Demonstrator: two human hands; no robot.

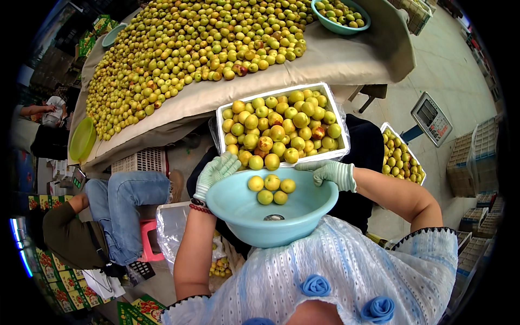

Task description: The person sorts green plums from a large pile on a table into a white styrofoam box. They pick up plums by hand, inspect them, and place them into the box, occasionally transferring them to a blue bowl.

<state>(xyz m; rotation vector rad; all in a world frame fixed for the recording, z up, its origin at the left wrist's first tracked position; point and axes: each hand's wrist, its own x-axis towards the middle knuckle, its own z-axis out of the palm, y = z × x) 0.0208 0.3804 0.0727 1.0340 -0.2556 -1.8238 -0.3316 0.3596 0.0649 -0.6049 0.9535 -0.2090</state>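
A light-blue plastic basin is in front of my torso, its far rim against the near edge of a white foam box. Several yellow-green jujubes lie in the basin near its far wall. The foam box is heaped with more jujubes, some with brown-red patches. My right hand, in a striped knit glove, grips the basin's right rim. At the left rim is my gloved left hand, its fingers stretched along the box's near corner; whether it grips the basin cannot be told.
A cloth-covered table beyond carries a large pile of jujubes, a filled blue basin and a green basin. A digital scale and another filled box stand right. Left, a seated person is near a pink stool.
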